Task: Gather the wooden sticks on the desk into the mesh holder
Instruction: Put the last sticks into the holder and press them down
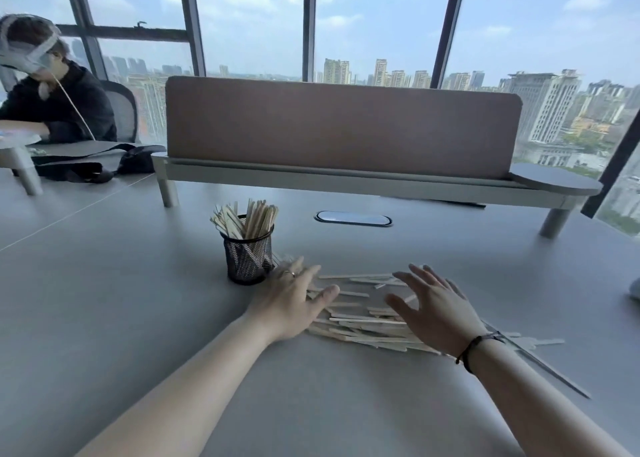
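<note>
Both grips are spread wide, holding nothing: left hand (294, 301) and right hand (440, 307) flank the wooden sticks (360, 318); the mesh holder (247, 256) stands at eleven o'clock.

Pale matt wooden sticks (360, 318), black metal mesh holder (248, 259), smooth grey desk (104, 301).

I see the loose sticks (360, 314) on the desk (138, 318), right of the mesh holder (248, 259), beneath both hands.
</note>
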A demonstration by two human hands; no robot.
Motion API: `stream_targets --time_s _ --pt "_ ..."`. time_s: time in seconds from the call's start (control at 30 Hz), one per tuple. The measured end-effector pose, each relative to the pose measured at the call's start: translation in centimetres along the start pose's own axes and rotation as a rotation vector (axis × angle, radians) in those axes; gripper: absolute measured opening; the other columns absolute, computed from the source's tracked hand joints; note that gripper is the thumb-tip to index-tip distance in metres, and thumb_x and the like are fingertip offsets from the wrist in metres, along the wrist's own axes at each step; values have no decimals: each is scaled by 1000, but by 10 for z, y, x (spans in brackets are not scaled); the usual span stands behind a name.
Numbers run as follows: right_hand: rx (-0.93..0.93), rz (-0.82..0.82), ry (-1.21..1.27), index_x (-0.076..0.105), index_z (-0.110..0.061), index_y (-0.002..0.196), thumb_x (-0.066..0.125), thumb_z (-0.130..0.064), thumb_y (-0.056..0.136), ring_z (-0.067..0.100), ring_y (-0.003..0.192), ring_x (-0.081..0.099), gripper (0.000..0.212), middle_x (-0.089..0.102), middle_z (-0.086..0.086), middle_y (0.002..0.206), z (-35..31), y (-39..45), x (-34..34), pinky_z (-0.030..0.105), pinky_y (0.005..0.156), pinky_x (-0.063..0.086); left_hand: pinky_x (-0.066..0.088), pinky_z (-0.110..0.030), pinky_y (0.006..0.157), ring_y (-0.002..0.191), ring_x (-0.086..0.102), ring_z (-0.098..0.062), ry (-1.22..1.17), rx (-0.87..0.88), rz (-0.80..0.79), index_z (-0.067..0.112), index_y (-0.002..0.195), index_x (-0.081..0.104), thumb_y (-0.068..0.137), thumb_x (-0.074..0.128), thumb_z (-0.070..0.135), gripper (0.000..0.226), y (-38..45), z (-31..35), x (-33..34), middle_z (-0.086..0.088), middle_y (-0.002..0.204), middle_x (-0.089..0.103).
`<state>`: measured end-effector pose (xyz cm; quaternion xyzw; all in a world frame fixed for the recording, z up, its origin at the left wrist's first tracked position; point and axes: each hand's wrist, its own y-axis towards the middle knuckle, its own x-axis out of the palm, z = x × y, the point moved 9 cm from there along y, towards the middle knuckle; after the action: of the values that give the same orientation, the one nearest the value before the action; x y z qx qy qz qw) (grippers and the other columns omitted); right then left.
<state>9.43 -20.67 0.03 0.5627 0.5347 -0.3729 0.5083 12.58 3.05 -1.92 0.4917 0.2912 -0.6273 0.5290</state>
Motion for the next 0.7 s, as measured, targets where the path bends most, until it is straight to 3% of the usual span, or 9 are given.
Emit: stream_targets --time_s 0.13,0.3,0.53,0.7 --pt "122 -102 45 23 -45 150 22 -76 88 17 153 3 69 15 -5 165 25 -14 13 47 122 6 13 -44 124 154 9 -26 81 -124 -108 25 159 21 76 14 94 108 2 -2 9 -5 168 11" --pt "157 -164 57 3 -46 153 17 -79 86 18 153 2 76 8 0 166 25 -13 25 47 121 1 25 -32 119 150 25 -12 14 -27 -77 20 154 38 84 28 85 96 7 22 12 3 164 27" --pt "29 -99 93 18 -41 152 21 -75 89 13 152 2 71 18 -6 164 10 -2 21 44 122 -1 33 -18 110 137 43 -2 -162 219 -90 24 147 49 84 39 80 84 -13 69 19 10 151 49" --pt "-25 -57 93 20 -38 153 20 -81 86 9 152 -2 80 11 -12 165 6 5 19 43 123 -3 42 -28 108 128 51 5 -394 303 -70 22 138 59 80 38 87 90 -19 72 10 11 139 59"
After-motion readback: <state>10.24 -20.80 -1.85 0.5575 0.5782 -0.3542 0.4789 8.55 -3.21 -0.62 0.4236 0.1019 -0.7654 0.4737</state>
